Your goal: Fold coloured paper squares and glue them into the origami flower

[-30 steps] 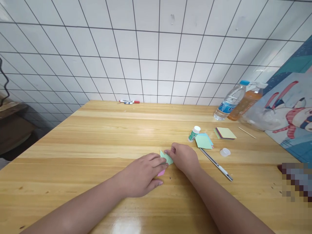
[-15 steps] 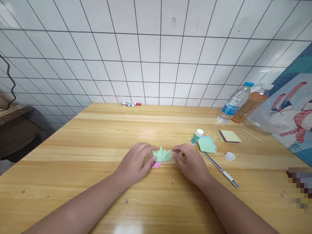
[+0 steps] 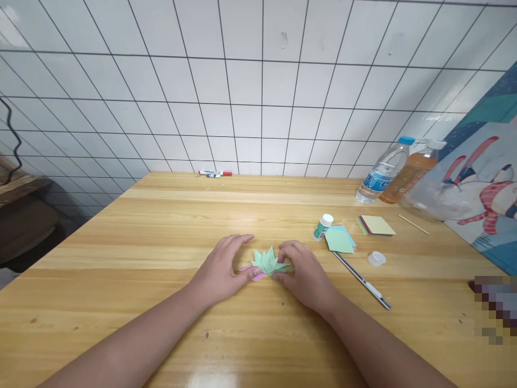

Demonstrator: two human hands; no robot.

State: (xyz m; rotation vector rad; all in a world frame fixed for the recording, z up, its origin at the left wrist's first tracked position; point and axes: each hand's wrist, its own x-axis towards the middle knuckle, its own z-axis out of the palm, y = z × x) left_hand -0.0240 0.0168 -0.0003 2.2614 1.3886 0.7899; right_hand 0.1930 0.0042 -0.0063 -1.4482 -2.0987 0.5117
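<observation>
A: Where is the green paper (image 3: 264, 262)?

B: On the table (image 3: 169, 226), between the two hands, folded into a fan of points. Some pink paper (image 3: 259, 277) shows at its near left; I can't tell whether the two are joined.

A: And the hands?

B: The left hand (image 3: 220, 269) is wide: its thumb lies at the green's left side, while the forefinger stands well apart from it. The right hand (image 3: 305, 272) is narrower, finger and thumb about the green's right end. Whether they squeeze it, I can't tell.

A: How would you expect it to handle?

B: Very light, I'd judge, so a careless sleeve could shift it. The layered folds should be fairly stiff near the base, while the tips are thin and likely to bend or crease. Paper shouldn't be slippery against bare skin.

A: So where to take hold?

B: Low down, where the folds gather, with finger and thumb pads. I'd leave the upper points alone; pinching one could flatten it or pull the fan open. A light thumb on the left side should be enough to steady it.

A: Anything close by?

B: A glue stick (image 3: 322, 228), upright beyond the right hand, not touching it.
</observation>
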